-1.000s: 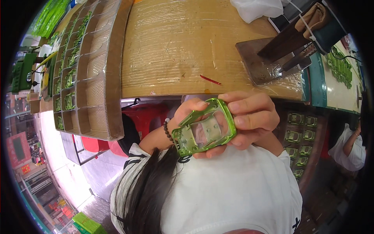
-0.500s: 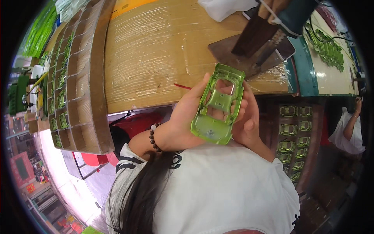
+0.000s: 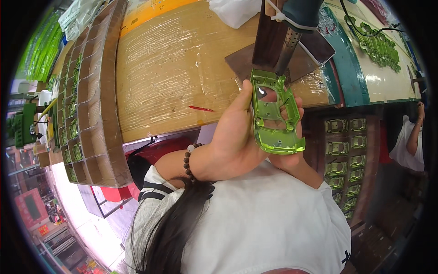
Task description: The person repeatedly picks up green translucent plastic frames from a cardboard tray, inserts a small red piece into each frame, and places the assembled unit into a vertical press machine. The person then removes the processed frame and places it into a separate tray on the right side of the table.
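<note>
A bright green toy car body shell (image 3: 276,116) is held upright, its hollow underside facing me. My left hand (image 3: 230,137), with a bead bracelet at the wrist, grips it from the left side. Fingers of my right hand (image 3: 292,160) wrap around its lower and right edge from behind. The shell's top end touches or nearly touches the metal nozzle of a fixed heat tool (image 3: 285,50), which is strapped to a dark wooden block (image 3: 264,32) above a metal plate (image 3: 239,64).
The worktable (image 3: 169,68) is cardboard under clear film, with a thin red stick (image 3: 200,108) on it. A cardboard divider rack (image 3: 91,114) with green parts stands at left. Rows of green car shells (image 3: 346,150) lie at lower right. Another person (image 3: 410,141) stands at far right.
The shell was turned from lying sideways to upright and lifted toward the heat tool's nozzle. Both hands stayed on it.
</note>
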Available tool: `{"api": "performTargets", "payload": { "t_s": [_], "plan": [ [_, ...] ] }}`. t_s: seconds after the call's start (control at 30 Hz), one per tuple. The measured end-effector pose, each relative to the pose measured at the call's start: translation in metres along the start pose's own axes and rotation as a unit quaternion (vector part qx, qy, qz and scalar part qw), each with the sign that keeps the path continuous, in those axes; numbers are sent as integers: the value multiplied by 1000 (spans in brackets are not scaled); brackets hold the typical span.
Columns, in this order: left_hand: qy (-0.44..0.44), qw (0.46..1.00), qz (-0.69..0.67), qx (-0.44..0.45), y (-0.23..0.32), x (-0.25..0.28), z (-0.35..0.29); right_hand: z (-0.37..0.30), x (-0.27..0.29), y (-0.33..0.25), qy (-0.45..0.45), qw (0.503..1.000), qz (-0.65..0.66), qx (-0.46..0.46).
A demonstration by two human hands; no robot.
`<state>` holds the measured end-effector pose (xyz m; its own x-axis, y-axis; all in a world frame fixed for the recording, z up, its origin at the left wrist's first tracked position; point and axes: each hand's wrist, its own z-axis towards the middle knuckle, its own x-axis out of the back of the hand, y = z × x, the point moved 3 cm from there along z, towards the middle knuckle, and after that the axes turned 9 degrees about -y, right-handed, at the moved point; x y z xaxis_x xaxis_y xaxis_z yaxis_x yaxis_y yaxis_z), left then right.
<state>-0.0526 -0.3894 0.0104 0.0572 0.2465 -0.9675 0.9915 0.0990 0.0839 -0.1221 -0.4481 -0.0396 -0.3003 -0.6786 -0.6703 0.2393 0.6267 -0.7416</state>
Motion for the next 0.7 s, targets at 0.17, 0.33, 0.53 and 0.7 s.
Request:
{"api": "performTargets", "payload": {
  "t_s": [0.17,0.33,0.53,0.7],
  "plan": [
    [-44,999,-21,-5,5,10,0,2,-7,-5,-20,991,112,74],
    [-34,998,-45,-15,11,11,-2,5,-2,-3,12,988,149,35],
    [-66,997,-19,-27,12,16,-2,10,-9,-6,-107,977,114,144],
    [-39,999,-9,-21,10,15,-3,8,-18,-12,-3,998,-47,43]
  ]
}}
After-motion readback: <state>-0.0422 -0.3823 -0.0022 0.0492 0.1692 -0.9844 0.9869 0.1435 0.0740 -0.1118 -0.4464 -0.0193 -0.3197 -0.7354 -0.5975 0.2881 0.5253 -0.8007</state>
